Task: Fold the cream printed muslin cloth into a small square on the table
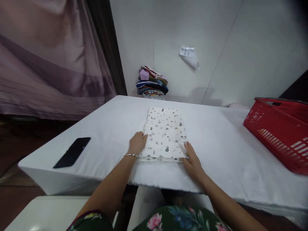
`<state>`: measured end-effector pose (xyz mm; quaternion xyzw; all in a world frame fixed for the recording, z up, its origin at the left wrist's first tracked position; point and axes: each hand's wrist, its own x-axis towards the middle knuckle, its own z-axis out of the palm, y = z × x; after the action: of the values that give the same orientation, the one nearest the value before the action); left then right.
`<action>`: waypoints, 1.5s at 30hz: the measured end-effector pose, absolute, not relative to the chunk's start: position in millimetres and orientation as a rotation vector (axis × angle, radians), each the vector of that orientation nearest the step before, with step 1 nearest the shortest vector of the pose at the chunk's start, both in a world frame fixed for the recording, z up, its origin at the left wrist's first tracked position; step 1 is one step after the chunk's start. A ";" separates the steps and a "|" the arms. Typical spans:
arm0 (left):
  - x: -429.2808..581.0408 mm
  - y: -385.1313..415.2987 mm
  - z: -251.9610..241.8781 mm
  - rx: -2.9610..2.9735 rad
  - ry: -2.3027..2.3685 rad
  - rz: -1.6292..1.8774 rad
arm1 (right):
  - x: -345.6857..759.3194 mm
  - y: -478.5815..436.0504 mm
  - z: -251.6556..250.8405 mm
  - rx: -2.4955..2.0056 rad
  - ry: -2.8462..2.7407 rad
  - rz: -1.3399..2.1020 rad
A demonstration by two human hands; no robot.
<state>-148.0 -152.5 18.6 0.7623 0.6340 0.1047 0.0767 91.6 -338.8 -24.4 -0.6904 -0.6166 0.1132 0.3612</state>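
Observation:
A folded white cloth with small printed figures [165, 133] lies flat on the white table [216, 144], near its front edge. My left hand [137, 143] rests at the cloth's left near corner, fingers curled against the edge. My right hand [193, 162] lies at the right near corner, fingers stretched flat along the cloth's side. A thin bracelet sits on my left wrist.
A black phone [72, 152] lies on the table's left part. A red plastic basket [280, 130] stands at the right edge. A stack of folded clothes [152, 81] sits at the back against the white wall. A mauve curtain [48, 57] hangs at left.

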 end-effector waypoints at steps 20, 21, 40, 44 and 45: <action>-151.7 -144.2 4.5 2.193 1.868 0.463 | 100.5 -353.1 -8.6 -1.999 -1.634 0.178; -151.9 -144.2 4.3 2.195 1.866 0.467 | 98.2 -353.0 -6.2 -2.034 -1.631 0.150; -122.8 -219.0 21.2 2.299 1.778 0.182 | 185.0 -384.6 -5.7 -2.338 -1.495 -0.071; -119.9 -244.3 22.3 2.261 1.672 0.158 | 210.0 -398.8 -20.8 -2.442 -1.445 -0.014; -120.2 -247.3 23.3 2.246 1.675 0.153 | 216.0 -400.6 -23.2 -2.431 -1.480 0.036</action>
<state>-120.2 -247.3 23.3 0.7892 0.5885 0.0538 0.1669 216.0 -400.6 -23.2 -0.8449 -0.5142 0.0126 0.1470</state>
